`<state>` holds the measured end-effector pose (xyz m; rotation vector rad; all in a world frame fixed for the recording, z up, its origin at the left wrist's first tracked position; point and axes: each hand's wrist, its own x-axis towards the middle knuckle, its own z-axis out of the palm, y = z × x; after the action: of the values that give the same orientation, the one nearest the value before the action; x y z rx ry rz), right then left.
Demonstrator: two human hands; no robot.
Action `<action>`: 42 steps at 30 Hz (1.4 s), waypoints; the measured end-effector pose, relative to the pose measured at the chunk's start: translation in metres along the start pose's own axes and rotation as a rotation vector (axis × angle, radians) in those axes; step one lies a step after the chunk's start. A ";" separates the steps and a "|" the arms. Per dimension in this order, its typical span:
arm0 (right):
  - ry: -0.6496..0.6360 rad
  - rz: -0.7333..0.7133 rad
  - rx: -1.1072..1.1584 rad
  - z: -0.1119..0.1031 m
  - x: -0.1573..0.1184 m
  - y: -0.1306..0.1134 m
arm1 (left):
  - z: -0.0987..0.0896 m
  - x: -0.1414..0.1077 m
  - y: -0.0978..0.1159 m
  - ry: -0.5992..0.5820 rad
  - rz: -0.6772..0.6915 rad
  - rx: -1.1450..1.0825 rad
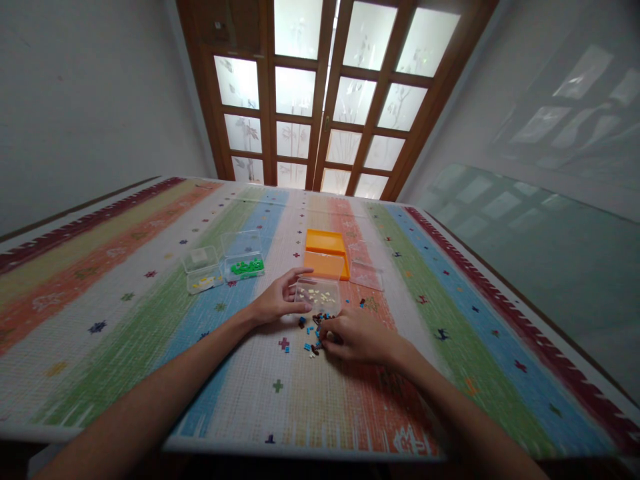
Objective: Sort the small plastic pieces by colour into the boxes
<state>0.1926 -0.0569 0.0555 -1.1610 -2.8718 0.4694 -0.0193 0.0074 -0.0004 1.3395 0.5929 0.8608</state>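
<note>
My left hand (283,297) is at the left side of a clear plastic box (320,304) with small cream pieces in it, its thumb and fingers around the box's left edge. Just in front of the box lies a loose pile of small blue and dark brown pieces (309,330) on the striped cloth. My right hand (350,335) is over the right part of this pile, fingers bent together and pointing down into it. Whatever its fingertips hold is hidden or too small to name.
An open orange box (325,241) stands behind the clear box. To the left are clear boxes with green pieces (247,268) and with yellow and white pieces (204,283). Another clear container (367,275) lies at the right.
</note>
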 end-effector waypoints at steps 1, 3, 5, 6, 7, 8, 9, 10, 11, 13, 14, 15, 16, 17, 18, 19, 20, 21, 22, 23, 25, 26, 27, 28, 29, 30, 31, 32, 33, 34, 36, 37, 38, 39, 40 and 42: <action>0.006 0.007 -0.013 0.000 0.001 -0.001 | 0.000 0.000 0.000 0.000 0.002 -0.001; 0.014 0.026 -0.029 0.000 0.002 -0.002 | 0.000 0.000 -0.001 0.000 0.002 -0.007; 0.027 0.053 -0.039 0.001 0.003 -0.003 | 0.000 0.000 0.000 -0.003 -0.001 -0.013; 0.032 0.071 -0.046 0.002 0.004 -0.003 | 0.000 0.000 0.000 -0.003 -0.001 -0.015; 0.036 0.087 -0.053 0.003 0.004 -0.004 | 0.000 0.000 0.000 -0.003 -0.002 -0.015; 0.040 0.105 -0.059 0.003 0.005 -0.004 | 0.000 0.000 0.000 -0.002 -0.002 -0.015; 0.042 0.121 -0.063 0.003 0.005 -0.005 | 0.001 0.000 0.000 -0.001 -0.002 -0.015; 0.043 0.136 -0.065 0.003 0.005 -0.006 | 0.001 0.000 0.001 0.002 -0.002 -0.015; 0.042 0.149 -0.063 0.003 0.005 -0.006 | 0.001 0.000 0.001 0.003 -0.001 -0.014; 0.046 0.160 -0.052 0.002 0.004 -0.007 | 0.001 0.000 0.001 0.001 -0.003 -0.015; 0.048 0.158 -0.043 0.001 0.003 -0.006 | 0.001 0.000 0.001 -0.001 -0.005 -0.017; 0.051 0.148 -0.031 0.001 0.003 -0.005 | 0.001 0.000 0.002 -0.005 -0.008 -0.019; 0.054 0.138 -0.022 0.000 0.002 -0.004 | 0.001 0.000 0.002 -0.007 -0.011 -0.022; 0.055 0.128 -0.015 0.000 0.001 -0.003 | 0.001 0.000 0.002 -0.008 -0.012 -0.025; 0.051 0.124 -0.012 0.000 0.000 -0.002 | 0.001 0.000 0.002 -0.007 -0.013 -0.027; 0.042 0.128 -0.011 -0.001 -0.001 0.000 | 0.001 0.000 0.002 -0.005 -0.013 -0.028; 0.032 0.139 -0.011 -0.002 -0.002 0.000 | 0.001 0.000 0.001 -0.004 -0.013 -0.029; 0.023 0.154 -0.011 -0.002 -0.003 0.001 | 0.001 0.000 0.001 -0.003 -0.013 -0.030; 0.014 0.165 -0.011 -0.003 -0.004 0.001 | 0.001 0.000 0.001 -0.002 -0.013 -0.033; 0.008 0.172 -0.013 -0.003 -0.004 0.001 | 0.000 0.000 0.001 -0.001 -0.014 -0.036; 0.013 0.179 -0.021 -0.003 -0.004 0.000 | 0.000 0.000 0.000 0.000 -0.014 -0.044; 0.018 0.184 -0.028 -0.002 -0.003 0.000 | 0.000 0.001 0.000 -0.001 -0.014 -0.047; 0.020 0.192 -0.035 -0.002 -0.003 0.000 | 0.000 0.001 0.000 -0.002 -0.012 -0.050; 0.022 0.200 -0.038 -0.001 -0.002 0.000 | 0.000 0.001 -0.001 -0.004 -0.010 -0.052; 0.024 0.204 -0.039 0.000 -0.002 0.000 | -0.001 0.001 -0.001 -0.007 -0.008 -0.053; 0.025 0.205 -0.036 0.001 -0.001 0.001 | -0.001 0.001 -0.001 -0.008 -0.006 -0.051; 0.026 0.206 -0.034 0.001 -0.001 0.001 | -0.001 0.001 -0.001 -0.009 -0.005 -0.049; 0.027 0.207 -0.032 0.002 -0.001 0.001 | -0.001 0.001 -0.002 -0.010 -0.006 -0.046; 0.027 0.212 -0.034 0.002 -0.001 0.002 | -0.001 0.001 -0.002 -0.009 -0.008 -0.043; 0.027 0.222 -0.040 0.002 -0.001 0.002 | -0.001 0.001 -0.002 -0.008 -0.011 -0.041; 0.024 0.251 -0.054 0.002 -0.001 0.002 | -0.001 0.001 -0.002 -0.006 -0.018 -0.041; 0.023 0.267 -0.062 0.001 -0.001 0.002 | -0.001 0.000 -0.002 -0.006 -0.019 -0.041; 0.021 0.278 -0.068 0.001 -0.001 0.002 | -0.002 0.000 -0.002 -0.006 -0.018 -0.041; 0.019 0.286 -0.072 0.001 0.000 0.002 | -0.002 0.000 -0.003 -0.008 -0.015 -0.041; 0.018 0.290 -0.076 0.001 0.000 0.001 | -0.002 0.001 -0.003 -0.010 -0.012 -0.041; 0.016 0.293 -0.083 0.001 0.000 0.000 | -0.002 0.001 -0.003 -0.013 -0.007 -0.041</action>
<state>0.1923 -0.0566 0.0550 -1.6013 -2.7411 0.3445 -0.0198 0.0094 -0.0039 1.3039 0.5665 0.8539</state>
